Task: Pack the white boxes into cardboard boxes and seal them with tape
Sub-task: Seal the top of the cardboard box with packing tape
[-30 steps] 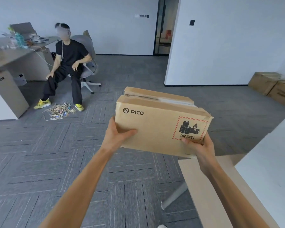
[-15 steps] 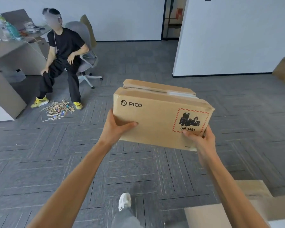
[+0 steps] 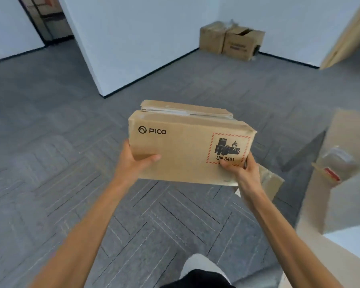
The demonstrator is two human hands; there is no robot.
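Cardboard box [image 3: 181, 154] is airborne at mid-frame, carried over the grey carpet floor [image 3: 50, 146] and not resting on anything.

Grip:
- The left hand [image 3: 133, 163] wraps the lower left end. Its thumb lies flat on the near face and the fingers are tucked out of sight underneath or behind.
- The right hand [image 3: 240, 171] wraps the lower right corner. Its thumb presses on the hazard label [image 3: 228, 148] and the fingers curl round the edge.
- Both hands are closed on the box, neither is free.

Why it's held this way, as I read it:
- One hand at each end of the long side keeps the load balanced and stops it twisting.
- Fingers below take the weight while the thumbs on the front only clamp.
- Arms are out in front, so this looks like a carry rather than packing.

Orientation:
- The long axis runs left to right across the body, with the right end dipped slightly.
- The printed face, with the PICO logo [image 3: 152, 130] and the label, points back at the wearer and reads upright.
- The flap side faces up and away. The flaps are down.
- The pale strip [image 3: 170, 111] along the seam could be tape or white contents showing through. It's too blurred to call.

Likely drop zones, at a guess, are the two other cartons [image 3: 231, 41] against the far wall, well apart from the load, and the tall carton [image 3: 351, 138] near on the right.
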